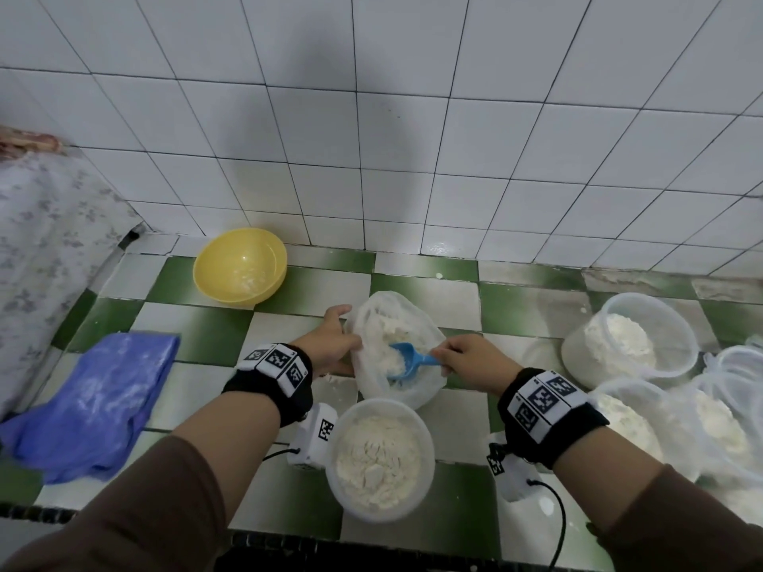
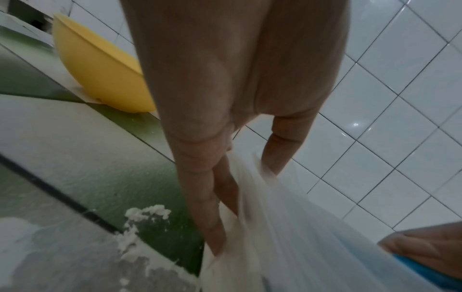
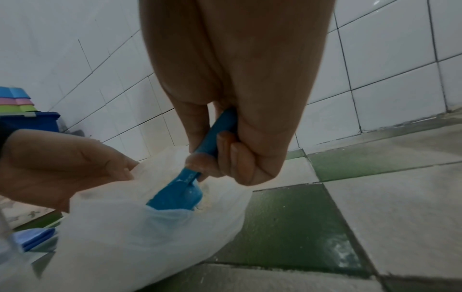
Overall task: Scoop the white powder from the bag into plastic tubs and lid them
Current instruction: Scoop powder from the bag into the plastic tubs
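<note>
A clear plastic bag (image 1: pixel 417 315) of white powder lies open on the green-and-white tiled counter. My left hand (image 1: pixel 336 344) pinches the bag's left rim (image 2: pixel 250 177) and holds it open. My right hand (image 1: pixel 466 359) grips the handle of a blue scoop (image 1: pixel 406 361), whose bowl sits inside the bag with powder in it; the right wrist view shows my fingers curled round the scoop handle (image 3: pixel 217 134). In front of the bag stands an unlidded round plastic tub (image 1: pixel 380 458), full of powder.
A yellow bowl (image 1: pixel 241 264) sits at the back left by the tiled wall. A blue cloth (image 1: pixel 91 402) lies at the left. Several filled clear tubs (image 1: pixel 631 338) crowd the right side. Spilled powder (image 2: pixel 142 215) dusts the counter near the bag. The counter's dark front edge runs below my arms.
</note>
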